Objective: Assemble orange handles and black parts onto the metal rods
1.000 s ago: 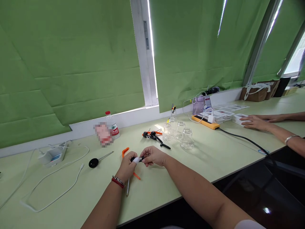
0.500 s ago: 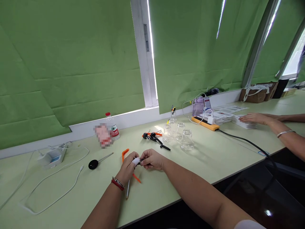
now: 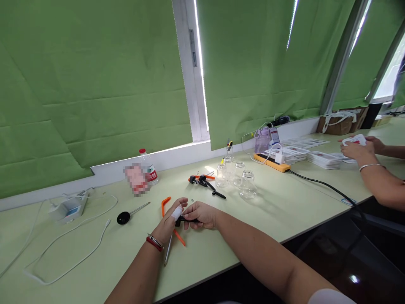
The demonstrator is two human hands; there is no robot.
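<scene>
Near the table's front edge, my right hand [image 3: 200, 214] pinches a black part [image 3: 189, 219]. My left hand [image 3: 169, 219], with white tape on its thumb, holds the other end of that part and an assembly with orange pieces [image 3: 179, 237] and a metal rod [image 3: 168, 251]. The left fingertips are partly lifted. A small shiny bit [image 3: 192, 200] lies just beyond my hands. Farther back are black-and-orange parts [image 3: 202, 180] and a short black piece [image 3: 219, 194]. A screwdriver with a round black handle [image 3: 123, 218] lies to the left.
Several glass jars [image 3: 248, 185] stand right of centre. Behind them are an orange power strip [image 3: 272, 162] and a purple bottle [image 3: 262, 141]. A red-capped bottle [image 3: 152, 174], a white socket box [image 3: 68, 210] and cables are at left. Another person's hands [image 3: 359, 147] hold a card over stacks [image 3: 324, 159].
My left fingers have opened somewhat, and more of the black part shows between my hands. A small shiny bit is now visible beyond them. The other person's hands have lifted a card off the stack.
</scene>
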